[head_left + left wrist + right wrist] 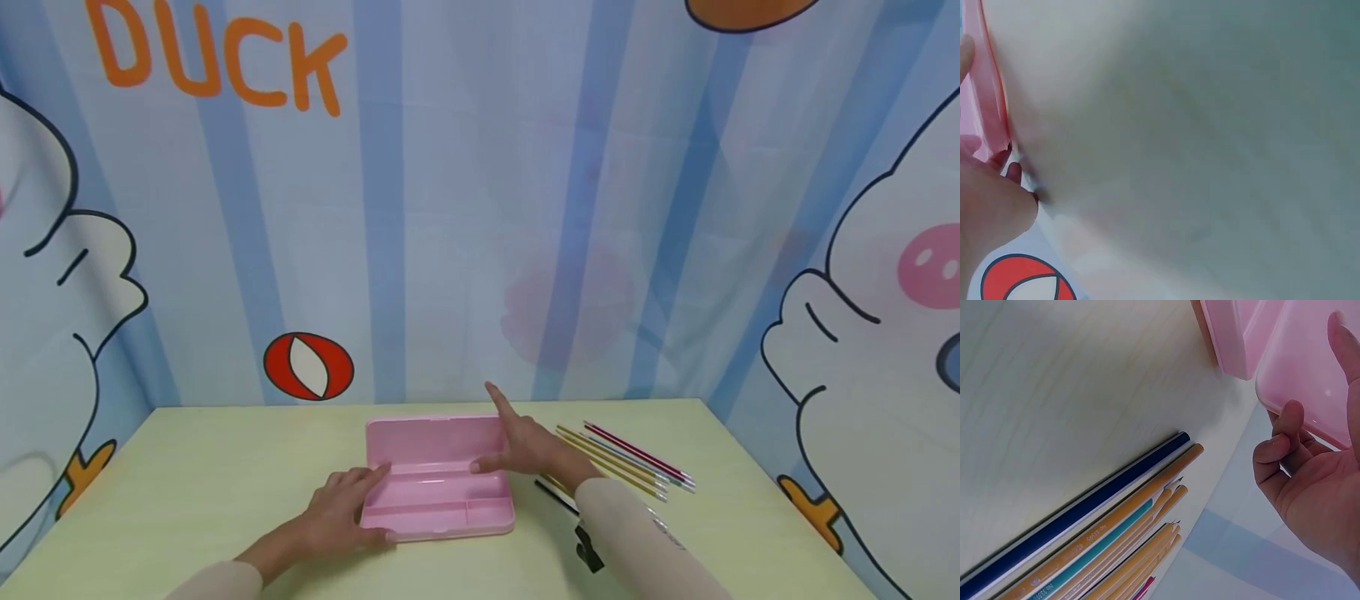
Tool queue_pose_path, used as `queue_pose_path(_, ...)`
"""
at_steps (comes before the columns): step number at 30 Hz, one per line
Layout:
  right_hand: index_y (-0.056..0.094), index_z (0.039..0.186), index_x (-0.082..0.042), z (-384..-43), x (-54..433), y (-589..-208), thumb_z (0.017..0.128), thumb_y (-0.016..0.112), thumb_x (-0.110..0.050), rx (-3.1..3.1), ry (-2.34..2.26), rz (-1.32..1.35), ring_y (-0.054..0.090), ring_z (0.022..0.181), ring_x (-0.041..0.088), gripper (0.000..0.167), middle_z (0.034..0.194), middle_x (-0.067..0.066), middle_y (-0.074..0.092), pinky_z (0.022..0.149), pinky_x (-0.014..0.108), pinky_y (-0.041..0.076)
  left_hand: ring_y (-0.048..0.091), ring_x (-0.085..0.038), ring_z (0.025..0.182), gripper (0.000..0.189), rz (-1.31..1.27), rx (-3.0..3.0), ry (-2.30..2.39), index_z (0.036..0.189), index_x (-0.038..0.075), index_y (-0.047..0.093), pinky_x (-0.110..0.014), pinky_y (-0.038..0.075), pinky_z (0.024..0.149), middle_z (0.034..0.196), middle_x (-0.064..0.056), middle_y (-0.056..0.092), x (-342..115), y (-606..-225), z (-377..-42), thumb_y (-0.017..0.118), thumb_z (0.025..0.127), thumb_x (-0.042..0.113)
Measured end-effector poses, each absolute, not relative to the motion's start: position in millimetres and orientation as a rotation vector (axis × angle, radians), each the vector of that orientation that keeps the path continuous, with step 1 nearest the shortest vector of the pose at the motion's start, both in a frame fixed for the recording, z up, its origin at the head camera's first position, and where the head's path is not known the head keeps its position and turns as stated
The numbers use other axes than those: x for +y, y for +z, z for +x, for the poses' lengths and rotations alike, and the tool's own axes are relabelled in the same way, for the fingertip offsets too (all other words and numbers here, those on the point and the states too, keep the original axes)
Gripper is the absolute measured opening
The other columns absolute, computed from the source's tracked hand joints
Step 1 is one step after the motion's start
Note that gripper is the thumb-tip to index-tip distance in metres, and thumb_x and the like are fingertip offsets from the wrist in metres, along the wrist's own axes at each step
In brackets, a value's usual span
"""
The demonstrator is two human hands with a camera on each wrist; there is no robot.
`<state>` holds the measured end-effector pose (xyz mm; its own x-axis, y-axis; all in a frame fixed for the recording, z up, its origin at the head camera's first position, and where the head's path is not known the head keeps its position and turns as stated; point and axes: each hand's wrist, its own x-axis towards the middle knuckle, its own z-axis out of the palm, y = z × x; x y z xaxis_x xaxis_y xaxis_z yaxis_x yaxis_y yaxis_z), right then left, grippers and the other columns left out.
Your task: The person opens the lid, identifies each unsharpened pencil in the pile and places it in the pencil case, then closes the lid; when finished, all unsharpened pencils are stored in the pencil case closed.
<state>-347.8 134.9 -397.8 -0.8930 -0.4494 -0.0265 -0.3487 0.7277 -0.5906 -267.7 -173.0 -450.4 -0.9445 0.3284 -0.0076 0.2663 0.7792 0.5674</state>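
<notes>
An opened pink pencil case (412,493) lies on the table with its lid (431,440) raised at the back. Inside the base are a long compartment and smaller divided ones at the front; no pencils show in them. My left hand (339,510) holds the case's left side, thumb at the front corner and fingers toward the hinge. At the lid's right edge is my right hand (531,448), its thumb on the inner face and curled fingers (1288,428) behind the rim. My right index finger points up, free of the lid.
Right of the case lie several pencils (618,467), yellow, red and other colours, partly under my right forearm. A dark pencil (557,497) lies nearest the case. Behind the table (247,458) hangs a striped, printed curtain (465,208).
</notes>
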Motion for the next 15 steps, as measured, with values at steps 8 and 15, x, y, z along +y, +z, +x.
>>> queue_pose_path(8, -0.005, 0.161, -0.031, -351.8, 133.9, -398.6, 0.073, 0.088, -0.043, 2.754, -0.898, -0.634, 0.064, 0.107, 0.028, 0.129, 0.117, 0.021, 0.066, 0.100, 0.052, 0.048, 0.040, -0.030, 0.120, 0.100, 0.483, 2.857, 0.814, 0.153, 0.015, 0.040, -0.063, 0.032, 0.102, 0.137, -0.010, 0.049, -173.5, -446.6, -272.5, 0.087, 0.070, 0.046)
queue_pose_path(15, -0.007, 0.160, -0.034, -354.8, 135.4, -397.7, 0.073, 0.088, -0.045, 2.744, -0.874, -0.606, 0.061, 0.120, 0.035, 0.130, 0.130, 0.025, 0.061, 0.105, 0.054, 0.045, 0.040, -0.027, 0.116, 0.102, 0.497, 2.845, 0.788, 0.153, 0.014, 0.041, -0.059, 0.032, 0.101, 0.135, -0.009, 0.048, -173.7, -443.0, -274.2, 0.087, 0.070, 0.049)
